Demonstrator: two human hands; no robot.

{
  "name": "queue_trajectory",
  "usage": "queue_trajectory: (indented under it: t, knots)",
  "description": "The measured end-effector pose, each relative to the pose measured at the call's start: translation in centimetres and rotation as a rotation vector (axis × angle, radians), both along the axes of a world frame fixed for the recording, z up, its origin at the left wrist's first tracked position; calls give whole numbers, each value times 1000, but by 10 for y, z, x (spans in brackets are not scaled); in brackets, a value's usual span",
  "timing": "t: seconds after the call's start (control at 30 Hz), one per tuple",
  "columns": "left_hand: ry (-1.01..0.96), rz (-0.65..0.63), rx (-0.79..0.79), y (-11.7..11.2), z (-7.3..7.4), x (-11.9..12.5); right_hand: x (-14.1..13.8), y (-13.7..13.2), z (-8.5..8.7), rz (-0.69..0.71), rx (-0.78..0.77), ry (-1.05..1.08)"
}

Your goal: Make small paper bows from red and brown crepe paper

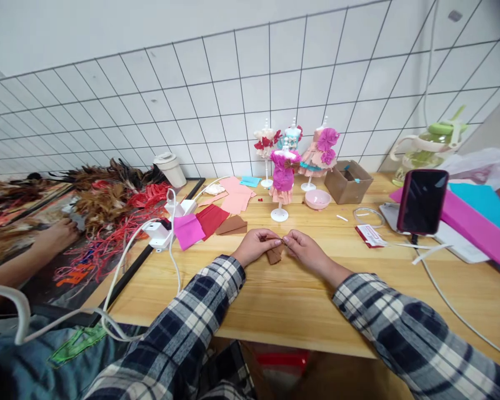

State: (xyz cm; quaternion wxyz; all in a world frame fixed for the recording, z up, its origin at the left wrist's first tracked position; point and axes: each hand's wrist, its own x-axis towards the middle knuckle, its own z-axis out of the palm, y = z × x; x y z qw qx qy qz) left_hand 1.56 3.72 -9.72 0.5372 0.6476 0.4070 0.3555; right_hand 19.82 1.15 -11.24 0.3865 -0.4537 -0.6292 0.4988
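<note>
Both my hands meet over the front middle of the wooden table, pinching a small piece of brown crepe paper [274,255]. My left hand [256,246] grips it between thumb and fingers, and most of the piece hangs below those fingertips. On the other side, my right hand [303,248] is closed on its upper right edge. Just beyond stands a miniature dress form in a magenta paper dress [284,171] with a brown bow. Flat brown paper [232,226] lies to the left, beside red paper [212,220] and magenta paper [188,231].
More dressed mini forms [314,154], a pink bowl [317,199] and a brown box [349,181] stand behind. A phone [423,201] rises at right near a lidded jug [428,150]. White cables [175,247] cross the left side, where another person's hand [57,239] touches feathers [95,205].
</note>
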Motion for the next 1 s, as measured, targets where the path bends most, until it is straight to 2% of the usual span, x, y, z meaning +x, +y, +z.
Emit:
queue_trajectory:
  t: [0.13, 0.37, 0.6, 0.73, 0.83, 1.0]
  knots:
    - [8, 25, -12, -1, 2, -2, 0, -1, -1, -32, -4, -34]
    - [12, 42, -16, 2, 3, -2, 3, -2, 0, 31, 3, 2]
    - [-48, -154, -146, 2, 4, -12, 7, -6, 7, 98, -32, 39]
    - [-40, -194, -165, 1, 6, -14, 6, -7, 8, 81, -27, 39]
    - [-65, -178, -119, 1, 7, -13, 0, -2, 11, 36, -23, -9]
    - [-153, -52, -82, 8, 1, -14, -16, 6, 21, -68, 18, -114]
